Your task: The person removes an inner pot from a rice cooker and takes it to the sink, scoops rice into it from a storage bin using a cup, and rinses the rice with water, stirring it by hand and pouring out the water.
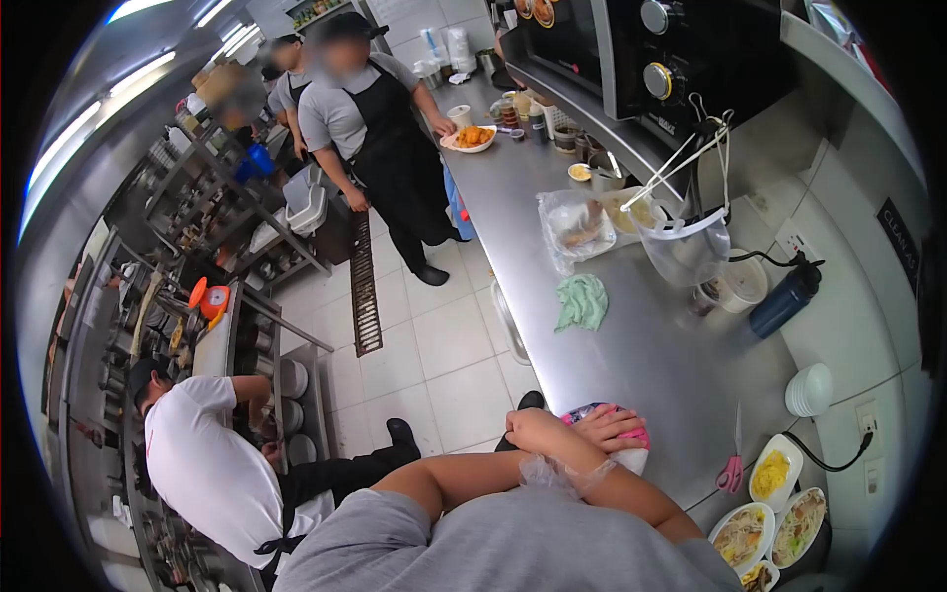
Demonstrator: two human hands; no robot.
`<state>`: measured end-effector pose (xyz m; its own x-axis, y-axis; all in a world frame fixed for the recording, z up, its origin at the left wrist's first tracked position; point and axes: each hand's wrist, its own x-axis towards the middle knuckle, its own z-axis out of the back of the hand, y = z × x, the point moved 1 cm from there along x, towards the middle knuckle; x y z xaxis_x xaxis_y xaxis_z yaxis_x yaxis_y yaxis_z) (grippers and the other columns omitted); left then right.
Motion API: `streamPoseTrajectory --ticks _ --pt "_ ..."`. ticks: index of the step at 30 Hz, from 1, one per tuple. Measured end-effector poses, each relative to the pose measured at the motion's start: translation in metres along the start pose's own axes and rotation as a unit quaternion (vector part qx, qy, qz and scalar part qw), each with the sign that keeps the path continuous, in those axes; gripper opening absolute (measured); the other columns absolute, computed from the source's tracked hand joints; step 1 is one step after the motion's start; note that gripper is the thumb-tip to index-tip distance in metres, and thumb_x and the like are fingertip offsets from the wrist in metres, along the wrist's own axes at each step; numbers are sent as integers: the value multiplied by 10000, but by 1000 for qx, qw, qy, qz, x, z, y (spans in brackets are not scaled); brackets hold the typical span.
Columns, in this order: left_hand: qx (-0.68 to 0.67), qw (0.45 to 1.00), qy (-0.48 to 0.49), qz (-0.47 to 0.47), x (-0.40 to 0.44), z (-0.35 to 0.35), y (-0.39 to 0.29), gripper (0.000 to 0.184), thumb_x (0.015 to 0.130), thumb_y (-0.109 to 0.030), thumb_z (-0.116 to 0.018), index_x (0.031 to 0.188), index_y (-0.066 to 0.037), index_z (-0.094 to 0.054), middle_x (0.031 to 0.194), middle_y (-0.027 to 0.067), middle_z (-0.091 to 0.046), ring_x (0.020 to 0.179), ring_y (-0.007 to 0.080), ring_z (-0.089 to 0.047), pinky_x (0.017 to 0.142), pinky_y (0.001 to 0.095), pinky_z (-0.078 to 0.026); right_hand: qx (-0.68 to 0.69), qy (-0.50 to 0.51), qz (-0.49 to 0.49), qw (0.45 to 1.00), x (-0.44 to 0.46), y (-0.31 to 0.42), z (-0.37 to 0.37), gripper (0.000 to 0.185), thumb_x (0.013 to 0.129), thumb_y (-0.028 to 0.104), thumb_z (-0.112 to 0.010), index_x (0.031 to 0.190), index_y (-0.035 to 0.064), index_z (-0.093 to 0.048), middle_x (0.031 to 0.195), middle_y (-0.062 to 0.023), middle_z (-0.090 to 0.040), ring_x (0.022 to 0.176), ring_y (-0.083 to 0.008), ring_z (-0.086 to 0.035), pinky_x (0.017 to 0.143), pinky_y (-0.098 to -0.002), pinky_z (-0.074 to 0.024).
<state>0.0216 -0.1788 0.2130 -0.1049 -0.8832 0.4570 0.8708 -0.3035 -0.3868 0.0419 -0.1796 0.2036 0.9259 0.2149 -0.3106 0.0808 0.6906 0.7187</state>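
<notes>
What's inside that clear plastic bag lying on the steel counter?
Something brownish shows through the clear plastic bag, too unclear to name. Folds and glare hide the rest, and whatever it covers on the steel counter can't be seen.

At the near left corner of the counter (681, 365), an item (636, 457) lies beneath one hand (606, 427). The cloth (582, 302) lies farther along, before the plastic bag (572, 232). The scissors (731, 474) lie left of the food dishes (795, 474); the bottle (785, 300) stands beside the wall (868, 340).
</notes>
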Motion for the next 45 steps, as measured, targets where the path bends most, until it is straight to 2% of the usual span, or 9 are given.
streamPoseTrajectory --ticks 5,8,11,20,41,44,45 --pt "-6 1000 -7 -3 -1 -2 5 486 803 -311 -533 1257 -162 -450 1364 126 -355 1243 306 -355 973 503 -276 -14 -22 15 1000 10 -9 -12 204 752 189 -534 867 36 -604 790 -184 -626 744 -337 -607 686 -413 -475" --pt "-4 1000 -21 -3 -3 -6 4 482 803 -315 -533 1254 -163 -458 1363 124 -360 1244 306 -358 972 506 -271 -25 -20 23 999 -2 6 4 217 759 107 -444 835 8 -622 836 -219 -621 792 -348 -612 702 -427 -477" --pt "-6 1000 -13 0 -3 -7 7 479 801 -317 -537 1249 -164 -465 1359 122 -367 1243 307 -361 974 510 -263 -23 -49 41 998 4 -5 -7 190 758 181 -514 823 23 -597 756 -193 -620 720 -344 -607 665 -435 -473" --pt "-12 1000 0 -5 -1 -6 13 470 805 -330 -531 1239 -155 -475 1352 135 -377 1237 320 -364 969 510 -260 -25 -68 47 996 3 -4 -3 182 747 153 -498 793 1 -586 760 -209 -616 721 -356 -607 664 -440 -473" --pt "-11 1000 6 0 1 -3 12 470 802 -342 -539 1231 -159 -476 1352 135 -373 1222 327 -377 950 524 -288 -19 -61 54 996 5 -5 -4 173 736 118 -476 794 18 -605 762 -206 -622 707 -351 -612 653 -437 -477" --pt "-10 1000 17 2 0 -5 13 480 802 -341 -537 1243 -167 -461 1360 133 -359 1223 327 -371 951 527 -292 -8 -30 29 999 3 -2 1 180 740 84 -467 834 17 -605 797 -206 -621 758 -350 -605 691 -420 -472" --pt "-9 1000 22 4 0 -5 13 483 802 -341 -535 1247 -170 -455 1363 133 -354 1224 327 -368 950 528 -293 -1 -48 48 998 5 -4 -1 181 741 65 -464 849 14 -601 819 -203 -616 778 -349 -598 702 -412 -469"
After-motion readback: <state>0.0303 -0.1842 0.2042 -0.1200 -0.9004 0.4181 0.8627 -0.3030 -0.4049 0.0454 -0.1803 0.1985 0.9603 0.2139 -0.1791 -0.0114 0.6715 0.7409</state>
